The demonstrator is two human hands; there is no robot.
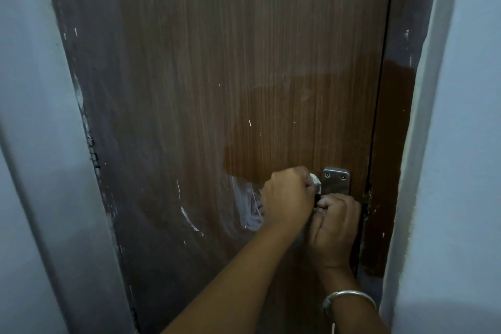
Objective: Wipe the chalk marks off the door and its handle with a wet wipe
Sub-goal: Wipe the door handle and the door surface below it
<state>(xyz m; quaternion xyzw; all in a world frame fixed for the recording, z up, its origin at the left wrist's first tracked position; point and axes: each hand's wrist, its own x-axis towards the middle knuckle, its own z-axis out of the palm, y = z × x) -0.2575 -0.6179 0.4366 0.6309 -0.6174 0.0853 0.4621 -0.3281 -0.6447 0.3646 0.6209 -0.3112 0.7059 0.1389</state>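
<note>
Fingers of the left hand (287,192) bunch a crumpled white wet wipe (315,183) at its two o'clock, against the grey metal door handle plate (336,180); the right hand (336,228), at five o'clock, is fisted, its contents hidden.

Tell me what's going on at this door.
A person is cleaning a brown wood-grain door. The left hand presses a crumpled white wet wipe beside the grey metal handle plate, while the right hand, a silver bangle on its wrist, grips just below the plate. A darker damp patch spreads above; white chalk scribbles remain to the left.
</note>
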